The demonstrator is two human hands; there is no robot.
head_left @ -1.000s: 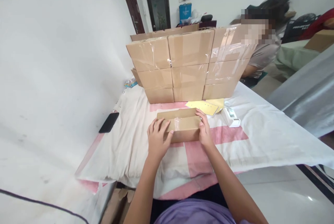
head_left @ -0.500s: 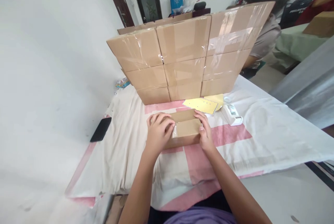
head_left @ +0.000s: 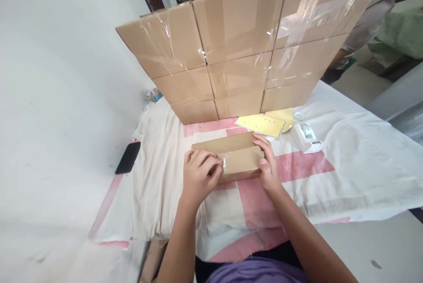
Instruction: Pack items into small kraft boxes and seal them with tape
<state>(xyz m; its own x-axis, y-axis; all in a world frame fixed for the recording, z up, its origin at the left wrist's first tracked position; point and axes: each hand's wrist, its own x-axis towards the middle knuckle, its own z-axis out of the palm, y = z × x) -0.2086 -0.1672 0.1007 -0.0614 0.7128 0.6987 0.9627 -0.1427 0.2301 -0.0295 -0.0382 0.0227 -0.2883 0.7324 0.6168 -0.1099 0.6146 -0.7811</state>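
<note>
Pinching: L hand (head_left: 201, 170), nearly closed, prob. on tape (head_left: 224, 163); earlier spread over box (head_left: 243, 159), so work's now at tape. R hand (head_left: 269, 165), half-open, grips box end.

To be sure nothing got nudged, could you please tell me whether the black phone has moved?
No: the black phone still lies at the far end of the pink cloth strip.
</note>
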